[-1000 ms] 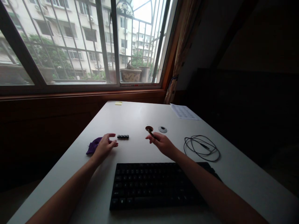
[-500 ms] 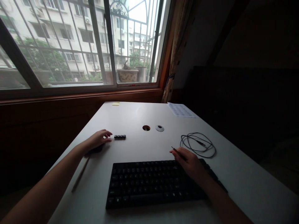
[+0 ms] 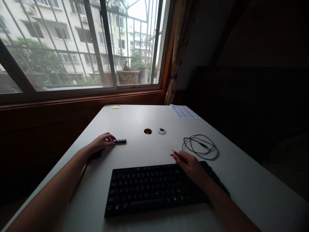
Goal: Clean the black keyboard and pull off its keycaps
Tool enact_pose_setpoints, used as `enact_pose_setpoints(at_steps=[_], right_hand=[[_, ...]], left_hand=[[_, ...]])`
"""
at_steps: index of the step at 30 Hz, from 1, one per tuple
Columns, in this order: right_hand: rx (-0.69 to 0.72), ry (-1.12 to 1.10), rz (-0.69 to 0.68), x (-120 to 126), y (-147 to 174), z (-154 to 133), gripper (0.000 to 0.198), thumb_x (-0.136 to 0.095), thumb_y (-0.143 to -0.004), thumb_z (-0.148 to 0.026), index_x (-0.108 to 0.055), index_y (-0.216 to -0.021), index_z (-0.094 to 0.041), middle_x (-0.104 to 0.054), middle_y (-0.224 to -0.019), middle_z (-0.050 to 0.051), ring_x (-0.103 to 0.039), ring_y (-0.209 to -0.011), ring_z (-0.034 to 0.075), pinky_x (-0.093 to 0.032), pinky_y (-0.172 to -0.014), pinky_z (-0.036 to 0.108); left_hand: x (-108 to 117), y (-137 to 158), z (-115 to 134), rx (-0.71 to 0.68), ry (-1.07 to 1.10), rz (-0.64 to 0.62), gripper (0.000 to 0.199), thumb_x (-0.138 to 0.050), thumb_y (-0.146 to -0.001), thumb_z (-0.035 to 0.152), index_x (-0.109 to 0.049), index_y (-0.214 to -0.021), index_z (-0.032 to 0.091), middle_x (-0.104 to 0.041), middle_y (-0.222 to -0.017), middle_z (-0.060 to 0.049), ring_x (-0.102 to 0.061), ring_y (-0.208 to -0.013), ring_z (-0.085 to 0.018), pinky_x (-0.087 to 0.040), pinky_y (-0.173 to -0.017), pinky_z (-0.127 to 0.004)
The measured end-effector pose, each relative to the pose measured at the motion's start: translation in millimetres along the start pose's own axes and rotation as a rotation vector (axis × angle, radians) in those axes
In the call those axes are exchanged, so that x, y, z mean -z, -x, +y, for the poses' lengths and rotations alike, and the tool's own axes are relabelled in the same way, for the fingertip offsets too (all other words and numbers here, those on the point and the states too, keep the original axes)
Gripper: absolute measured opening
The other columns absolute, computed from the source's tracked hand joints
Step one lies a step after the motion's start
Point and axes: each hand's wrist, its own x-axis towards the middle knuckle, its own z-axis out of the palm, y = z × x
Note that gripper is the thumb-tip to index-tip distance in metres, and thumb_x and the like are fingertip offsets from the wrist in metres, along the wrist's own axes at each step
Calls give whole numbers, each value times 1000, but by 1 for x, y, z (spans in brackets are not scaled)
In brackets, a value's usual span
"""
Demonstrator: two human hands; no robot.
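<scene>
My left hand point(image 3: 102, 142) has its thumb and fingers closed round the left end of a short row of black keys point(image 3: 120, 141), like a tiny keypad, lying on the white desk. A dark item point(image 3: 96, 155) lies partly hidden below that wrist, and a thin stick point(image 3: 81, 176) sits mostly behind the forearm. In my right hand point(image 3: 190, 164) is a slim, dark, pen-like tool point(image 3: 178, 155) with a pale thin tip pointing up and left; its exact kind is unclear. That hand hovers over the upper right part of a black keyboard point(image 3: 147, 188), hiding some keys.
A coiled black cable point(image 3: 201, 146) lies right of my right hand. Farther back are a round desk hole point(image 3: 148, 131) and its white cover point(image 3: 161, 131). A printed sheet point(image 3: 183, 112) and a yellow sticky note point(image 3: 116, 107) lie near the far edge, below a barred window.
My left hand has closed the small gap to the row of keys and now grips its left end. The right hand keeps its tool almost still. The view has shifted slightly.
</scene>
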Motion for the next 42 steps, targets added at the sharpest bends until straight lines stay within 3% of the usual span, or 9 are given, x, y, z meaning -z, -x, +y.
enact_pose_setpoints(at_steps=[42], right_hand=[[-20, 1, -5, 0, 1, -1, 30, -49, -96, -42, -71, -104, -23, -71, -91, 4, -65, -79, 20, -50, -71, 31]], left_hand=[[-5, -2, -11, -30, 1, 35, 44, -69, -72, 59, -75, -89, 20, -60, -95, -7, -63, -84, -24, -53, -78, -35]])
